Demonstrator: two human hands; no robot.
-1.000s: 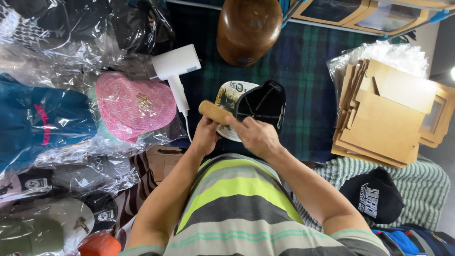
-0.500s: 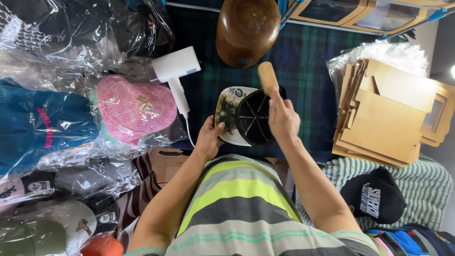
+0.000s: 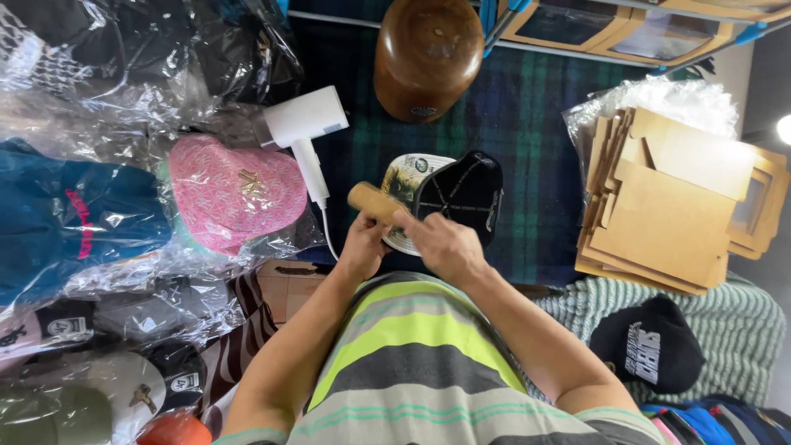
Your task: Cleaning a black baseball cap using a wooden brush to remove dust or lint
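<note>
R hand [image 3: 441,243] gripping wooden brush [image 3: 372,200], L hand [image 3: 362,247] pinching black cap [image 3: 461,194] by brim; a hard stroke could twist it loose.

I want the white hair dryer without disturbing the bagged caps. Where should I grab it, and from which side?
Take the white hair dryer by its slim handle, coming from the side nearer the person, over the plaid cloth. The handle lies flat, pointing toward the body; the head rests against the plastic-wrapped pink cap.
</note>
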